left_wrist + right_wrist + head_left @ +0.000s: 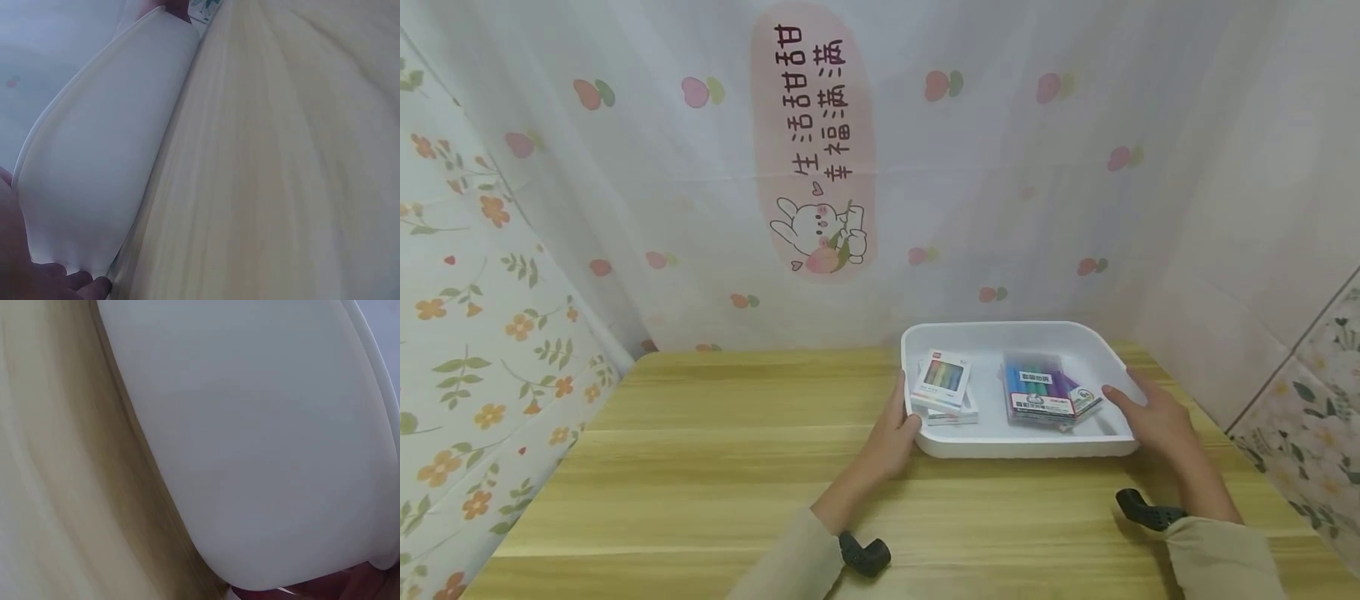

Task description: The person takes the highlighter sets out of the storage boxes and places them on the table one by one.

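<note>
A white plastic tray (1026, 449) is at the back right of the table, its front wall facing me. My left hand (891, 433) grips its left end, thumb at the rim; in the left wrist view the fingers (78, 280) curl at the tray's lower edge. At the other end my right hand (1161, 421) holds the right side, with the thumb over the rim and the other fingers mostly hidden. Inside, on the left, a white box with coloured sticks pictured (943, 379) lies on another white box (958, 416). A clear case of coloured pens (1037, 387) overlaps a flat pack (1086, 402).
The wood-grain table (700, 450) extends to the left and in front of the tray. A white curtain with fruit prints (1000, 167) hangs behind it, and flowered cloth (490, 400) lines the left side. Black wrist mounts (865, 557) sit by both sleeves.
</note>
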`<action>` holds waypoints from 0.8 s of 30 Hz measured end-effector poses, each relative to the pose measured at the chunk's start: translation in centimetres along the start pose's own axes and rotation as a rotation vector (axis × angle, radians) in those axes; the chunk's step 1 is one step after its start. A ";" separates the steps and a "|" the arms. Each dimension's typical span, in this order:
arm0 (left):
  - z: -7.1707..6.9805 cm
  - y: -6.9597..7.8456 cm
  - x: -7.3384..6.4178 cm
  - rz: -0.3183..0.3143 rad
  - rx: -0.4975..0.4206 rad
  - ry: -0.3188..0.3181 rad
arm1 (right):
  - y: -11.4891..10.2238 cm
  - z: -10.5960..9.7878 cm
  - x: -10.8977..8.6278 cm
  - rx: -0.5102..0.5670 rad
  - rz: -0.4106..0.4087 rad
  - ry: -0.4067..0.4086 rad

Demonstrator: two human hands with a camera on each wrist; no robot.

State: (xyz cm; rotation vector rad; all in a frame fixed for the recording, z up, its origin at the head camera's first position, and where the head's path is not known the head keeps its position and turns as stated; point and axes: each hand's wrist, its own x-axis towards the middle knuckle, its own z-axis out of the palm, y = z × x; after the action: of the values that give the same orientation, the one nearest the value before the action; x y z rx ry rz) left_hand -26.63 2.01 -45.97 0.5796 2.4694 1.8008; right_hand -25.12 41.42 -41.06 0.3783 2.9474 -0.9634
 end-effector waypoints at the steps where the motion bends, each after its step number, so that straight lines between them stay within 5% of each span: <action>1: -0.4 0.0 -0.2 -0.002 0.004 0.003 | -0.3 0.2 0.0 0.005 -0.005 -0.009; 24: -8.2 -2.2 -3.0 -0.025 0.021 0.056 | -7.0 5.7 -1.4 0.009 -0.109 -0.031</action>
State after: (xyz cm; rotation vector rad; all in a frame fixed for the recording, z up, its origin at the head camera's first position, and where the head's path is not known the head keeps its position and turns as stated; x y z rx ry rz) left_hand -26.45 -6.97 -45.82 0.5032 2.5224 1.8088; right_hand -25.75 32.34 -41.46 0.2028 2.9634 -0.9840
